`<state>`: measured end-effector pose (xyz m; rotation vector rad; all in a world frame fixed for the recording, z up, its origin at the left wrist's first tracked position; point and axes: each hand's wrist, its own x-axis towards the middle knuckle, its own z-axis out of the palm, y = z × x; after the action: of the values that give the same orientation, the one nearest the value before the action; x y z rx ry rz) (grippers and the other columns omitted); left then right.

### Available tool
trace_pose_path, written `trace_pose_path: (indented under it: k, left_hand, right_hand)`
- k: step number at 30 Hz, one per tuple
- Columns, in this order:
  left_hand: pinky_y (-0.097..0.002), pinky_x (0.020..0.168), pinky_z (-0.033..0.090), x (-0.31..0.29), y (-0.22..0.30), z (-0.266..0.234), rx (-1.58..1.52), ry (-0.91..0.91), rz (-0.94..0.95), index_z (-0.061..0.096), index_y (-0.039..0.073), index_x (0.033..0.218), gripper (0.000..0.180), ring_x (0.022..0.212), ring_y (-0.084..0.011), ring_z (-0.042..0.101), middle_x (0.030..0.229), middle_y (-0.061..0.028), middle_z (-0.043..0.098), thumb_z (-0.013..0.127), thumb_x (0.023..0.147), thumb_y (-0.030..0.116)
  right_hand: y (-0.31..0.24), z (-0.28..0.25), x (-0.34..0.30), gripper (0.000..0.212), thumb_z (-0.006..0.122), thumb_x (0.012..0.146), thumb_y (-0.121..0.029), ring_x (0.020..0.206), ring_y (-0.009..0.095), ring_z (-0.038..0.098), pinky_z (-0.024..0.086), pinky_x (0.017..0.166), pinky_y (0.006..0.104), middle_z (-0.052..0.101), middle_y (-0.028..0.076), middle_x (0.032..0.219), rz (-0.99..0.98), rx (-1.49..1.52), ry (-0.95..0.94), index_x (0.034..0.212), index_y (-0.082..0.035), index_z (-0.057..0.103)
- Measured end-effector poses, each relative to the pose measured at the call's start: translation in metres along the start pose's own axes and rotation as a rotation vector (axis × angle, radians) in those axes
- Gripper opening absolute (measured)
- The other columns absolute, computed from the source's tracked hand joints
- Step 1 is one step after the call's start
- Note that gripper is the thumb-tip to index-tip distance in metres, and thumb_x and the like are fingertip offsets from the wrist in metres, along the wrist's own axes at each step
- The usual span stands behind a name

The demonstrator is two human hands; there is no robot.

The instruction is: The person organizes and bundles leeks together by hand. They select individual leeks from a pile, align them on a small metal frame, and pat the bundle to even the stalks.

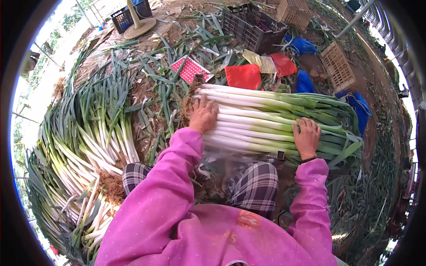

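In front of me lies a wide bundle of leeks (253, 119), side by side, white root ends to the left and green leaves to the right. My left hand (204, 116) rests flat on the white shafts close to the roots, fingers stretched out. On the paler green part, my right hand (306, 136) lies with its fingers spread over the stalks. Neither hand is wrapped round a stalk. Metal tube ends of a frame (280, 155) poke out beneath the bundle.
A big heap of untrimmed leeks (88, 142) lies at my left. Beyond the bundle are a red cloth (243, 77), a red-and-white patterned sheet (191, 69), a black crate (253, 29) and a tan crate (338, 66). Cut leaves litter the soil. A round-based stand (140, 28) is farther back.
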<state>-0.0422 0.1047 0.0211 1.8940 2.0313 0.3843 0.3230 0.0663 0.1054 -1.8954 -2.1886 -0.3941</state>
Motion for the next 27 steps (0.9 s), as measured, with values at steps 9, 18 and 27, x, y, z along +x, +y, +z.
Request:
trace_pose_path:
  k: [9, 18, 27]
  left_hand:
    - [-0.0562, 0.107, 0.028, 0.008, -0.045, 0.040, 0.257, 0.157, 0.335, 0.061, 0.001, 0.113, 0.035, 0.123, -0.0411, 0.044, 0.124, -0.0221, 0.054, 0.051, 0.082, 0.013]
    - [-0.0503, 0.112, 0.023, -0.005, -0.008, -0.040, -0.090, -0.205, 0.056, 0.059, 0.013, 0.124, 0.046, 0.137, -0.0421, 0.023, 0.136, -0.0206, 0.046, 0.047, 0.089, 0.041]
    - [-0.0444, 0.081, 0.045, -0.129, -0.383, -0.204, 0.036, 1.105, 0.091, 0.062, 0.001, 0.099, 0.027, 0.088, -0.0369, 0.055, 0.095, -0.0194, 0.058, 0.061, 0.078, 0.017]
  right_hand:
    - [-0.008, 0.033, -0.003, 0.037, 0.055, 0.090, -0.034, 0.115, 0.030, 0.051, 0.039, 0.096, 0.0456, 0.058, 0.014, 0.122, -0.082, -0.236, -0.036, 0.125, -0.025, 0.058]
    - [-0.013, 0.017, -0.008, 0.034, 0.045, 0.097, -0.037, 0.120, 0.025, 0.048, 0.039, 0.098, 0.0413, 0.054, 0.008, 0.127, 0.025, -0.432, -0.155, 0.126, -0.025, 0.056]
    - [0.014, -0.015, -0.028, 0.034, 0.054, 0.084, -0.036, 0.097, 0.033, 0.059, 0.047, 0.081, 0.0482, 0.063, 0.014, 0.106, -0.137, -0.478, 0.108, 0.102, -0.010, 0.067]
